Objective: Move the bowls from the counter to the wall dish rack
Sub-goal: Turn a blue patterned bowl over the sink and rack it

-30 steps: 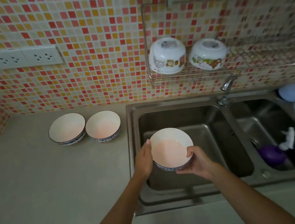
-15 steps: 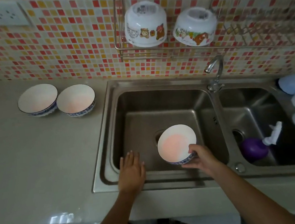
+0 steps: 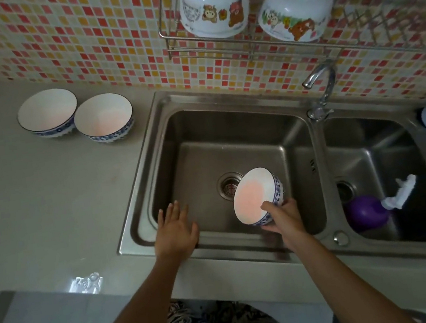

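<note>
Blue-patterned white ceramic bowl (image 3: pixel 257 196) tilted on its side over the left basin of the steel sink (image 3: pixel 140 199).
Gripped at its lower rim by right hand (image 3: pixel 283 218), thumb inside; left hand (image 3: pixel 175 232) flat, fingers spread, on the sink's front edge. Two matching bowls (image 3: pixel 75 117) upright near the counter's back edge.

I am seeing the left cartoon bowl (image 3: pixel 214 5) cut off by the top edge, the wall dish rack (image 3: pixel 244 40) running out right into blur, and the right hand (image 3: pixel 283 220) hiding the tilted bowl's (image 3: pixel 255 196) base.
</note>
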A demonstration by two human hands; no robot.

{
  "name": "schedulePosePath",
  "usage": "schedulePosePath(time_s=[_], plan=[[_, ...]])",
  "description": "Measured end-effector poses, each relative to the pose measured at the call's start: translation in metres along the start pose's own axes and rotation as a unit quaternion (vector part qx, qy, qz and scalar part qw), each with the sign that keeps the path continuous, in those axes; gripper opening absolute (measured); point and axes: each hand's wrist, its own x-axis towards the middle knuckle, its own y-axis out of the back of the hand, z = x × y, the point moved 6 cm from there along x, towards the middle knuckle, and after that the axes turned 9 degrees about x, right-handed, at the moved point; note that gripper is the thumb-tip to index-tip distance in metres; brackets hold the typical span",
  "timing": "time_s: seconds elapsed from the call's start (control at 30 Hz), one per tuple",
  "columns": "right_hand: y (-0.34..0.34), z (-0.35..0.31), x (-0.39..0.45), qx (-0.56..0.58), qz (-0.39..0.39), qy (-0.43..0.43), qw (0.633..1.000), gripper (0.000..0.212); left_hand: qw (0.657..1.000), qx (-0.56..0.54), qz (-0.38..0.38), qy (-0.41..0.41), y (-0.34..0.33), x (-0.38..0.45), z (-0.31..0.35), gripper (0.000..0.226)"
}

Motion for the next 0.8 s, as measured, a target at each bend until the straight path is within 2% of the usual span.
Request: schedulePosePath(time_s=[0.17, 0.3, 0.43, 0.63, 0.8], plan=[[-0.001, -0.004, 0.008, -0.028, 0.011, 0.041, 0.999, 0.047, 1.000, -0.008, 0.004, 0.001, -0.001, 0.001, -0.001, 0.074], [-0.001, -0.008, 0.012, -0.114, 0.029, 0.081, 0.990, 0.053, 1.000, -0.007, 0.003, 0.001, 0.000, 0.000, -0.001, 0.072], [-0.001, -0.019, 0.009, -0.211, 0.036, 0.140, 0.967, 0.062, 1.000, -0.012, 0.012, 0.001, 0.001, -0.001, 0.000, 0.074], [-0.007, -0.024, 0.005, -0.285, 0.024, 0.201, 0.937, 0.074, 1.000, -0.002, 0.011, 0.002, 0.003, -0.001, 0.001, 0.070], [-0.012, -0.023, 0.000, -0.367, 0.033, 0.245, 0.897, 0.087, 1.000, -0.005, 0.017, 0.000, 0.003, -0.002, -0.001, 0.070]])
